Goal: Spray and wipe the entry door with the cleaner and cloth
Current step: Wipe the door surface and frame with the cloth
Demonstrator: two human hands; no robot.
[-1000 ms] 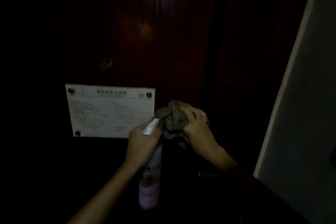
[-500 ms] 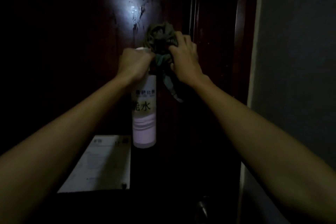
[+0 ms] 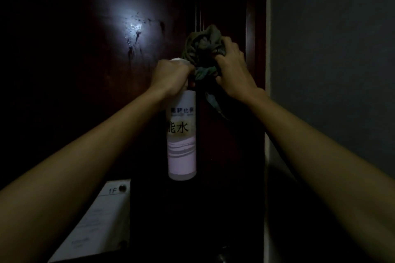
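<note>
The dark brown entry door (image 3: 74, 92) fills the view in dim light. A lit patch on it shows wet spray drops and runs (image 3: 133, 32). My left hand (image 3: 172, 76) grips the neck of a white and pink spray bottle (image 3: 181, 139), which hangs upright in front of the door. My right hand (image 3: 232, 66) is closed on a bunched grey-green cloth (image 3: 203, 47), held against the door near its right edge, just right of the bottle's head. A tail of the cloth dangles below the hand.
A white floor-plan sign marked 1F (image 3: 100, 220) is fixed to the door at lower left. The door frame (image 3: 250, 28) and a grey wall (image 3: 331, 70) stand close on the right. A dim door handle (image 3: 222, 256) shows at the bottom.
Both hands have risen from beside the sign to the upper door. The wet patch now sits left of the hands, and the cloth has shifted a little to the right.
</note>
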